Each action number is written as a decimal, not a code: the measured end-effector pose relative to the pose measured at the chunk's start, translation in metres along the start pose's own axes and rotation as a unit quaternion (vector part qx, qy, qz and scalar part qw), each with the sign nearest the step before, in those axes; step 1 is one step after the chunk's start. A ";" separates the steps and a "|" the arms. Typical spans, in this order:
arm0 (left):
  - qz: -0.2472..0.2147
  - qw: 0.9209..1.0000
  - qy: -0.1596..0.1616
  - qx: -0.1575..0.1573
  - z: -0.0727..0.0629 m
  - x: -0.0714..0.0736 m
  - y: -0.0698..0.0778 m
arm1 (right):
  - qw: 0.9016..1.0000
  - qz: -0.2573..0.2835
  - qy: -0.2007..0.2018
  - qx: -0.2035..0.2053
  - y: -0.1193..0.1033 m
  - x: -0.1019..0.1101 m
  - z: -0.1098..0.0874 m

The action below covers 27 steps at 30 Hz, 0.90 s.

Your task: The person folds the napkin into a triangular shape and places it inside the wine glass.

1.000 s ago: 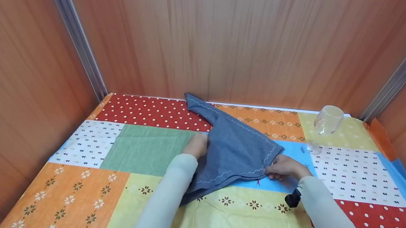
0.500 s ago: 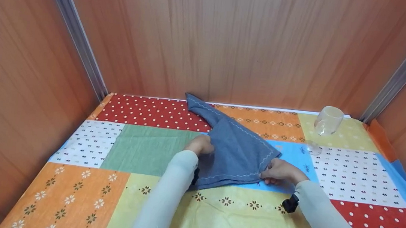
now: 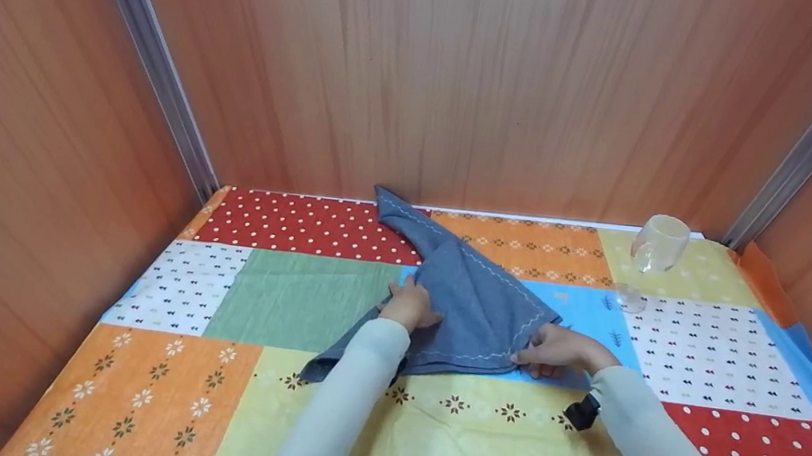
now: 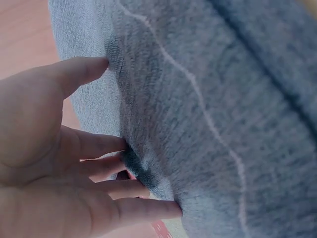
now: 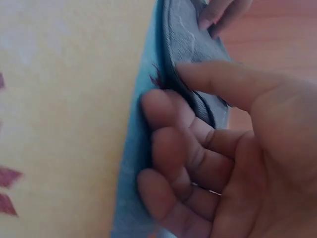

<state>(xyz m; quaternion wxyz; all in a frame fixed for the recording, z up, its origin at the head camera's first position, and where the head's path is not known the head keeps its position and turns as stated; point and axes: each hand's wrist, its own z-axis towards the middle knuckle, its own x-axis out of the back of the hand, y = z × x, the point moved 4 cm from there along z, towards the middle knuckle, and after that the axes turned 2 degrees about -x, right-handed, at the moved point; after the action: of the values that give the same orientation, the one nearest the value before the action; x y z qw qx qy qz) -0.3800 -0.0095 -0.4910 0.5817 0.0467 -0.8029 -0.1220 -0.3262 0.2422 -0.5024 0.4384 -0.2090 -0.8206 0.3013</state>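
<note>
Grey-blue cloth: folded in layers, a pale wavy stitch near its edges; it lies under and between both hands, one narrow point running beyond the left hand toward the back panel, another end reaching nearer and left of that hand.
Left hand: fingers spread wide and fairly straight, tips and thumb touching the cloth, gripping nothing.
Right hand: pinches the cloth's near right corner, thumb above, other fingers curled below.
Left sleeve: crosses the cloth just behind the left hand, hiding part of it from the head view.
Black wrist device: just nearer than the right hand, by the cuff.
Clear stemmed glass: upright, beyond and right of the right hand, apart from the cloth.
Patchwork surface: beneath both hands, patterned in coloured squares.
Wooden side panel: well left of the left hand.
</note>
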 end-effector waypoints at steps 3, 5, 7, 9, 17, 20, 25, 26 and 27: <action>-0.012 1.000 0.004 0.003 -0.002 -0.002 -0.001 | 1.000 -0.018 0.004 -0.011 0.005 0.014 0.000; -0.019 1.000 0.014 0.001 -0.003 -0.003 -0.001 | 0.999 -0.020 0.023 -0.021 0.010 0.025 0.001; -0.021 1.000 0.019 -0.002 -0.003 -0.004 -0.001 | 0.998 -0.009 0.053 -0.032 0.016 0.034 0.003; -0.026 0.999 0.022 -0.005 -0.002 -0.005 0.000 | 0.995 0.007 0.096 -0.036 0.022 0.042 0.005; -0.028 0.999 0.025 -0.029 0.000 -0.010 0.001 | 0.978 0.023 0.207 -0.002 0.028 0.047 0.022; -0.012 0.999 0.020 -0.039 -0.002 -0.012 0.001 | 0.976 0.015 0.218 -0.005 0.026 0.045 0.029; -0.012 0.999 0.007 -0.034 -0.003 -0.015 0.002 | 0.978 -0.001 0.207 -0.024 0.024 0.040 0.035; -0.013 0.999 0.005 -0.031 -0.003 -0.015 0.002 | 0.979 -0.002 0.203 -0.028 0.023 0.040 0.035; -0.012 0.999 0.005 -0.030 -0.004 -0.015 0.002 | 0.980 -0.002 0.198 -0.030 0.023 0.040 0.036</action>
<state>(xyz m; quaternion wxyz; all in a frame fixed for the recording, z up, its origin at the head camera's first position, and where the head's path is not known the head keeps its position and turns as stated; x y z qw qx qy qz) -0.3718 -0.0051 -0.5033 0.5851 0.0398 -0.7955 -0.1525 -0.3755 0.2722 -0.5102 0.5867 -0.2758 -0.7265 0.2277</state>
